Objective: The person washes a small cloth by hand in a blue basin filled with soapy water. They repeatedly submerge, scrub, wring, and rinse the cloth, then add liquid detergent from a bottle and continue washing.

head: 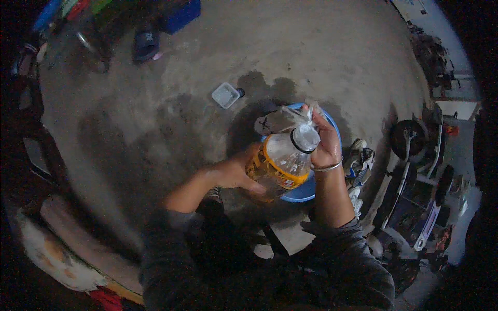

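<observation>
A clear plastic bottle (290, 155) with an orange label is tilted in front of me, its white cap (306, 138) towards the upper right. My left hand (241, 171) grips the label part near the bottle's lower end. Behind the cap, my right hand (326, 136), with a bangle at the wrist, holds a crumpled translucent plastic bag (286, 118); part of its fingers is hidden by the cap and bag. Below both hands a blue basin (301, 194) shows its rim, its inside mostly covered.
A small translucent square container (225, 95) lies on the concrete floor beyond the basin. Wet patches darken the floor around it. Shoes (360, 163) and a parked motorcycle (412, 202) stand at the right. A blue box (181, 15) is at the upper left.
</observation>
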`<state>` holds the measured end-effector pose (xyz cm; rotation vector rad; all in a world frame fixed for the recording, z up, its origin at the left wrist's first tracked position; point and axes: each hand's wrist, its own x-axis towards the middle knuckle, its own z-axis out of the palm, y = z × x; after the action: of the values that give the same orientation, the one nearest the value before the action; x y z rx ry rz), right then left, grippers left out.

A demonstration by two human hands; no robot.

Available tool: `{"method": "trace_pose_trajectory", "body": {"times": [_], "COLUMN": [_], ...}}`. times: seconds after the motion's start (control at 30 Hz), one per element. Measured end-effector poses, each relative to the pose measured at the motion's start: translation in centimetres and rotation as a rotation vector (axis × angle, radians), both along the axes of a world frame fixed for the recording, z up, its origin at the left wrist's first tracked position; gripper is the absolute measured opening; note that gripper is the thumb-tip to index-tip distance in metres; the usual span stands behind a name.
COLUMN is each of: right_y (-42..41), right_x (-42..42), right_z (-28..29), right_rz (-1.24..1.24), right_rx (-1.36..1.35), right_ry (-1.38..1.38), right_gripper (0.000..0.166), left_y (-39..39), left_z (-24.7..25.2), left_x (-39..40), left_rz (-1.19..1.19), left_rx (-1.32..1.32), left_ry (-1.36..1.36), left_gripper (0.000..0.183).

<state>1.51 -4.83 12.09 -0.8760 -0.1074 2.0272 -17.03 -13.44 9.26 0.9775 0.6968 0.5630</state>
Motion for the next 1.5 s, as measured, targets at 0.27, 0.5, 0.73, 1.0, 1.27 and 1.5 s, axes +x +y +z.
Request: {"method": "trace_pose_trajectory", "body": {"times": [0.27, 0.5, 0.73, 1.0, 1.27, 1.5], "right_y": [2.7, 3.7, 2.9, 1.0, -1.5, -4.0], "right_x": [-2.5, -2.0, -2.9, -2.9, -0.8, 3.2], "right_z": [-6.2, -8.3, -8.3, -6.2, -1.8, -0.5], "right_rz": [0.034, 0.069, 0.025, 0.056, -0.079, -0.206], "right_rx": [-0.026, -0.015, -0.031, 0.120, 0.081, 0.138], "right_ry": [0.026, -0.019, -0.101, 0.055, 0.219, 0.370], "right_gripper": [0.021, 0.023, 0.028, 0.036, 0.044, 0.044], "left_y": [-0.1, 3.9, 3.2, 0.9, -2.5, 1.5], "left_z": [-10.1, -18.8, -21.0, -24.0, -25.2, -3.0], "left_x": [-4.6, -10.8, -11.9, -14.5, -19.8, -6.3], "left_rz": [0.771, 1.429, 1.504, 1.325, 1.243, 0.807], "left_rx": [-0.059, 0.027, 0.062, 0.374, -0.038, 0.442], "left_ry": [0.051, 0.251, 0.498, 0.449, 0.768, 0.652], "left_gripper": [0.075, 0.078, 0.080, 0.075, 0.060, 0.044]}}
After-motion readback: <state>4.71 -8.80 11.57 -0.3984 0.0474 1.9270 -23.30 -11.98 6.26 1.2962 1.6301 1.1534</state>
